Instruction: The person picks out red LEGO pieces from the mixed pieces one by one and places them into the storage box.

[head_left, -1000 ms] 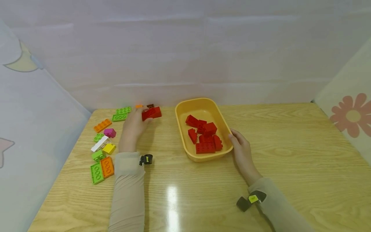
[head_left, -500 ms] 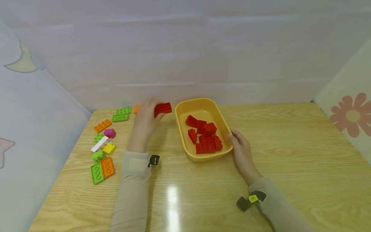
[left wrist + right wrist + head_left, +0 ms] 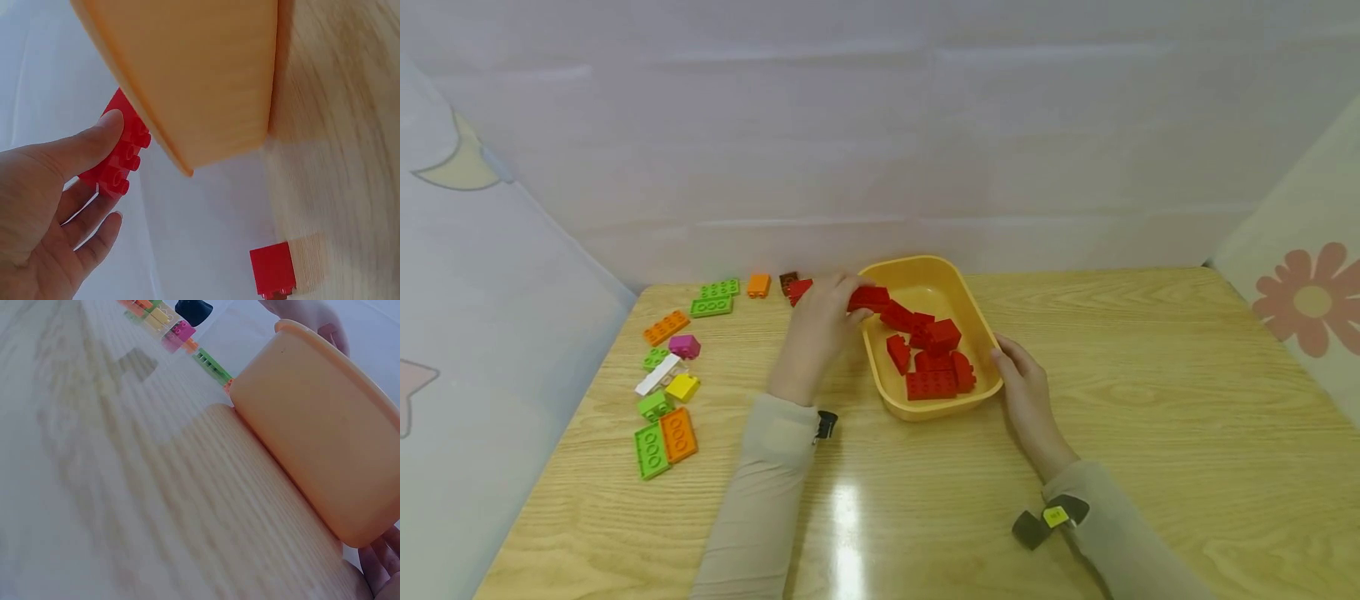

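My left hand (image 3: 822, 329) pinches a red toy building brick (image 3: 119, 147) between thumb and fingers, its studs facing the tray in the left wrist view. That brick is held at the left rim of a yellow plastic tray (image 3: 880, 379), partly over its inside. Several red bricks (image 3: 932, 383) lie loose in the tray. At the tray's near right corner my right hand (image 3: 1028, 392) grips the side, thumb at the rim and fingers on the outer wall. Another red brick (image 3: 273, 269) stands on the table behind the left hand, partly hidden in the head view.
Along the table's left side lie green, orange, white, yellow and magenta bricks (image 3: 683, 346). An orange brick (image 3: 758, 286) and a dark brown piece (image 3: 788, 282) sit at the back edge. A wall covering (image 3: 895, 167) rises behind the table (image 3: 1150, 375).
My left hand has lifted the red brick from the back left and carried it right to the tray's left rim. Another red brick and the brown piece have come into view. The right hand stays put.
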Action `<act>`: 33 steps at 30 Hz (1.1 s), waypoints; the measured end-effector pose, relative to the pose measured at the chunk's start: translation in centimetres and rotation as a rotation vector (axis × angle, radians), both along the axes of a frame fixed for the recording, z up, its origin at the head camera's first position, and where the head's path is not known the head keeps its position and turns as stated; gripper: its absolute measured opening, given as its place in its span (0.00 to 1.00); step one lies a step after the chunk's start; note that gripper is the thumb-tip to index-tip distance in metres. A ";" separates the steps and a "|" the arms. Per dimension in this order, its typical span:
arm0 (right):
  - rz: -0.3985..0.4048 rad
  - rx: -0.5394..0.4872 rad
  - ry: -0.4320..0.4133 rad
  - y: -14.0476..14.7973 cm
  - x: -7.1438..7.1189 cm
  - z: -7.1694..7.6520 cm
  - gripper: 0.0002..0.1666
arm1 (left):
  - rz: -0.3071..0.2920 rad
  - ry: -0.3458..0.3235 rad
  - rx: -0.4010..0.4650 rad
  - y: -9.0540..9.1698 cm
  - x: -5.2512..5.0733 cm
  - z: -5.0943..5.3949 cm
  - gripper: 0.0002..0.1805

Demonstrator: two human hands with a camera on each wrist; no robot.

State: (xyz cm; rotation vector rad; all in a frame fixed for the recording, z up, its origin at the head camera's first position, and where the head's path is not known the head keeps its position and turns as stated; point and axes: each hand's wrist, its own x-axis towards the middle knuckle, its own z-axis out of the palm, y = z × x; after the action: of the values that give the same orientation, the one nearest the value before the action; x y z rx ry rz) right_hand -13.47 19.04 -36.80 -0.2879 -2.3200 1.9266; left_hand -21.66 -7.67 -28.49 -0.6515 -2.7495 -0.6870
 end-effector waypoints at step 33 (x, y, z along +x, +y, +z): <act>0.009 -0.010 0.021 0.1 0.0 -0.1 0.28 | -0.090 0.046 -0.163 2.0 0.3 -1.5 0.20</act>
State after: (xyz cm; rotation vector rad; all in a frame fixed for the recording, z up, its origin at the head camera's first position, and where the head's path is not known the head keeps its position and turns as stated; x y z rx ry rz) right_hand -13.48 19.10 -36.85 -0.2579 -2.3034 1.9364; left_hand -21.37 -5.67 -29.97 -0.8195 -2.7677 -0.4628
